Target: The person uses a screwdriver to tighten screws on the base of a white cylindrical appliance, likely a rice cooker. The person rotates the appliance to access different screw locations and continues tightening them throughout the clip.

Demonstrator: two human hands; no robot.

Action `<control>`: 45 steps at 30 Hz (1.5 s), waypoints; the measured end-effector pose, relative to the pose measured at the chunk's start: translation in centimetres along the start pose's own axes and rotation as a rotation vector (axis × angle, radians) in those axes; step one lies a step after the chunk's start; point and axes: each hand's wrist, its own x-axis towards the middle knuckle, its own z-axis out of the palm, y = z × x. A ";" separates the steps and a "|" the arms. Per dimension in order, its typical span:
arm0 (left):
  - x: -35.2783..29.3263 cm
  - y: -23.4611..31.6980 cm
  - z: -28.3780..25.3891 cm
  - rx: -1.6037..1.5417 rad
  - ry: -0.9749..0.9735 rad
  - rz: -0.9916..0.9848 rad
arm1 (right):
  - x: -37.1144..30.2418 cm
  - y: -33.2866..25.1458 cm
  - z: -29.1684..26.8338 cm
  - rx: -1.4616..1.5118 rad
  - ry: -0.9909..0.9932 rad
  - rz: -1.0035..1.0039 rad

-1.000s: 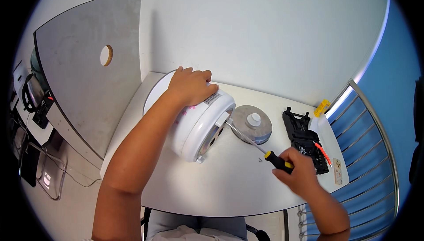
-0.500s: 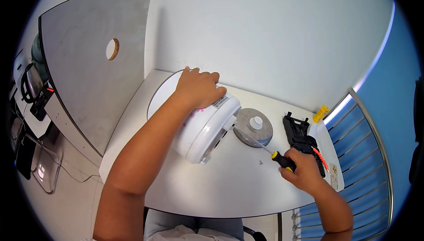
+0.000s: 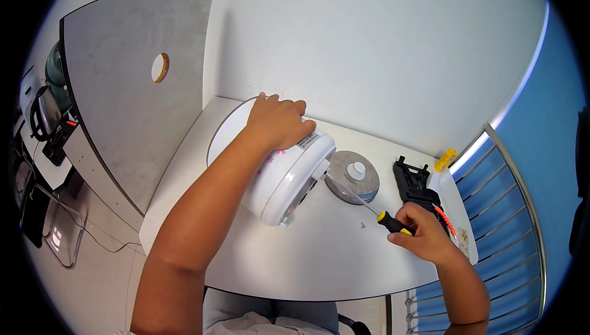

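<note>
**Firmly braced, carefully aimed**

Your right hand [image 3: 425, 232] grasps the black-and-yellow handle of the screwdriver [image 3: 393, 223]; its slim metal shaft runs to a white foot [image 3: 321, 170] on the appliance [image 3: 279, 184]. Exactly where the tip seats is too small to tell. Line the shaft up straight and press evenly, lest it skid across glossy plastic. Your left hand [image 3: 278, 120] lies spread over the rounded, flower-printed shell; brace well, since such a body, tipped near the table's [image 3: 295, 267] far left corner, could roll. Beyond: tiny metal bits [image 3: 363, 225], a knobbed disc-shaped lid [image 3: 370, 186] and, toward the right edge, a black case [image 3: 415, 180].
</note>
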 end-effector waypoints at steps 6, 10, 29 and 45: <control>-0.1 0.1 -0.2 0.012 -0.005 0.009 | -0.3 -2.9 1.0 -0.321 0.024 0.305; -0.2 0.1 -0.4 -0.005 -0.039 0.011 | -0.5 -2.9 0.3 0.045 -0.016 0.316; -0.2 0.1 -0.1 0.020 -0.011 -0.014 | -0.5 -1.5 1.7 -0.510 0.156 0.014; -0.4 0.0 -0.2 0.010 0.003 -0.006 | 1.4 3.6 -0.6 0.781 -0.434 0.362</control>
